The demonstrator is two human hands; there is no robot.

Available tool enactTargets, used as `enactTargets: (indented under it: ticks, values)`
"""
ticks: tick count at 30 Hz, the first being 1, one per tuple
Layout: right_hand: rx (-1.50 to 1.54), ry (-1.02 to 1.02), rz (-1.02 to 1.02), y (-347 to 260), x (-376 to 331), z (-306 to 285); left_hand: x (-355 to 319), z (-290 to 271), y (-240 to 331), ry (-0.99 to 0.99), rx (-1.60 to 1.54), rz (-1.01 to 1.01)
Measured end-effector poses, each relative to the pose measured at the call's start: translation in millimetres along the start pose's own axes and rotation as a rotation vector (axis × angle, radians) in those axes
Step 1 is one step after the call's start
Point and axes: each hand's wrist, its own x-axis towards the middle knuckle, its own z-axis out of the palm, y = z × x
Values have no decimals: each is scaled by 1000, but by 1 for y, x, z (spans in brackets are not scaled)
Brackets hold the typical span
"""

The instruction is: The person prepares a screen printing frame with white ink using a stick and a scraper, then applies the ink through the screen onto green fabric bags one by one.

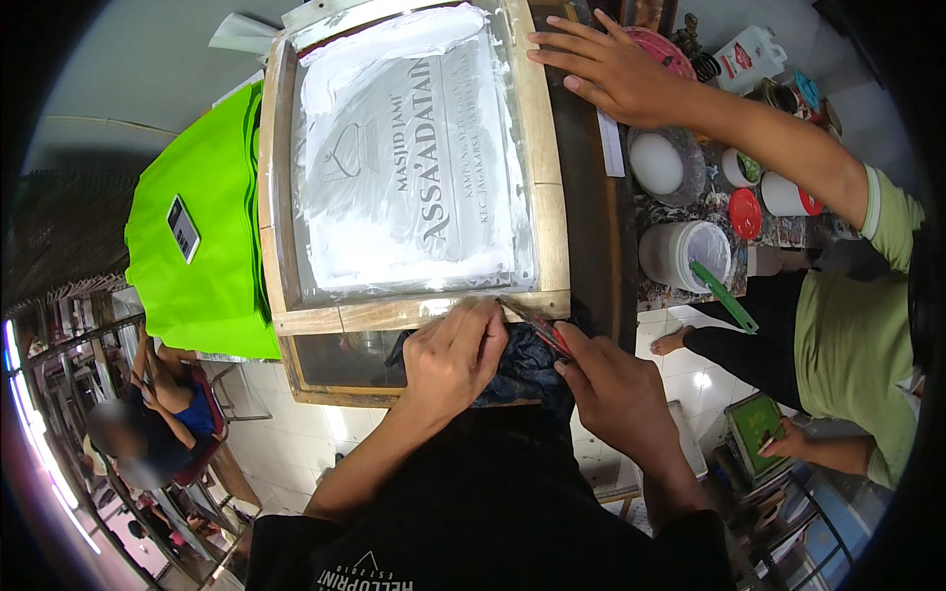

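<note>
**Wooden frame (394,312), red-handled tool (549,336) at its near rail**

Frame lies over the dark table, white paste (394,59) across its mesh. Right hand (626,394) is closed around the tool. Left hand (453,353) is bunched against the near rail beside the tip; can't tell if it grips anything. Best practice, probably: operator braces the left hand on wood, works the tip in small strokes, angled off the mesh.
</note>
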Motion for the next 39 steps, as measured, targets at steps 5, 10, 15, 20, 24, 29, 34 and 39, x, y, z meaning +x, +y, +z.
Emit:
enactTargets:
  ticks: [5, 10, 15, 20, 24, 29, 34, 39]
  values:
    - [-132, -26, -74, 0, -2, -2, -1, 3, -3, 30, 14, 43]
    - [-165, -78, -123, -2, 4, -14, -3, 6, -4, 22, 17, 21]
    - [-192, -91, -150, 2, 4, -14, -6, 12, -2, 71, 53, 6]
    - [-184, -92, -155, 4, 3, -10, -5, 14, 2, 97, 68, -26]
    - [-197, -103, -168, 7, 2, -7, -6, 17, 5, 100, 101, -50]
    - [-213, -101, -186, 7, 4, -10, -6, 16, 9, 86, 106, -82]
    - [-211, -112, -181, 7, 6, -12, -6, 17, 11, 87, 121, -110]
    - [-222, -124, -179, 10, 4, -9, -5, 19, 12, 89, 118, -128]
